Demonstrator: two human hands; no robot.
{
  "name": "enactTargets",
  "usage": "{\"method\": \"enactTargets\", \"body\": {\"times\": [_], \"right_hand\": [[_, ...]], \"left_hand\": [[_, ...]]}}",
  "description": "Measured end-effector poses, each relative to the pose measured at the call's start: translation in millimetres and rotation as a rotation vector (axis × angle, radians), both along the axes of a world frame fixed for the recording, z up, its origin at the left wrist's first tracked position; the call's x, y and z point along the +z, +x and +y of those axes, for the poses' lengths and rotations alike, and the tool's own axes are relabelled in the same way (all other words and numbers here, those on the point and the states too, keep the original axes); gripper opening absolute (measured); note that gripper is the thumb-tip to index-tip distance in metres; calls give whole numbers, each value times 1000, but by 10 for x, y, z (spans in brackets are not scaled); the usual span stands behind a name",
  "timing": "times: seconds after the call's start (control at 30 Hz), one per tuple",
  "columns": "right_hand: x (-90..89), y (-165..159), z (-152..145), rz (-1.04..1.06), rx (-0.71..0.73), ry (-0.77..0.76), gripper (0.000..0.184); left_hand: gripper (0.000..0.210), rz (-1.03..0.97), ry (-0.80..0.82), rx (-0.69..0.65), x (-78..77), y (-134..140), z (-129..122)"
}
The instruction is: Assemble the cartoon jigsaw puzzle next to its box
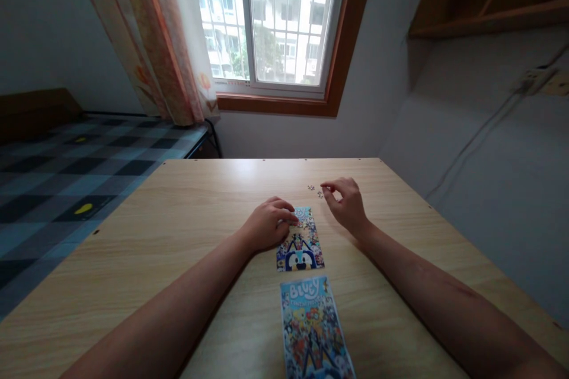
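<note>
A small jigsaw puzzle [306,251] lies on the wooden table, its pieces joined into a picture with a blue cartoon dog's face at the near end. My left hand [269,225] rests on the puzzle's upper left side, fingers stretched out over it and hiding part of the picture. Beyond the puzzle, to the right, my right hand [347,204] hovers low with thumb and index finger pinched together. Whatever sits in that pinch is too small to make out. Beside its fingertips lie a loose puzzle piece [320,194] and, slightly farther off, another piece [310,188].
Closer to me, a box or sheet with the Bluey picture [313,328] lies on the table [213,207]. A bed with a checked cover [102,154] stands at left. Behind the table are a curtain [164,41] and a barred window [284,18]. A shelf [489,21] hangs at right.
</note>
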State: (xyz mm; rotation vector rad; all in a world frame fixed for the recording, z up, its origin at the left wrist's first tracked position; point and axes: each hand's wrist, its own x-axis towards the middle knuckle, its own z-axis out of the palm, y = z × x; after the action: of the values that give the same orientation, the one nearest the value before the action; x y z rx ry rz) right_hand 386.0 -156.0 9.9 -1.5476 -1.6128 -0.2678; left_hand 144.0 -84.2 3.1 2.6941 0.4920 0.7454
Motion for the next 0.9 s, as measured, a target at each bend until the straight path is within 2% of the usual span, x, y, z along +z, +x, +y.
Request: {"method": "enactTargets", "body": {"times": [0.1,0.2,0.37,0.53,0.73,0.9], "right_hand": [[1,206,21,-50,-118,47,24],[-83,420,67,-67,-223,80,24],[-310,709,236,86,-325,138,27],[-418,791,334,131,-273,119,32],[-407,706,316,55,-209,-21,31],[-400,612,314,-39,-160,-106,31]], "left_hand": [[38,16,25,-19,4,0,-1],[36,60,49,-38,23,3,-11],[33,193,60,-47,62,0,-31],[43,341,50,-66,58,-8,-27],[52,456,31,-68,68,-15,-44],[50,475,22,-52,95,-16,-55]]}}
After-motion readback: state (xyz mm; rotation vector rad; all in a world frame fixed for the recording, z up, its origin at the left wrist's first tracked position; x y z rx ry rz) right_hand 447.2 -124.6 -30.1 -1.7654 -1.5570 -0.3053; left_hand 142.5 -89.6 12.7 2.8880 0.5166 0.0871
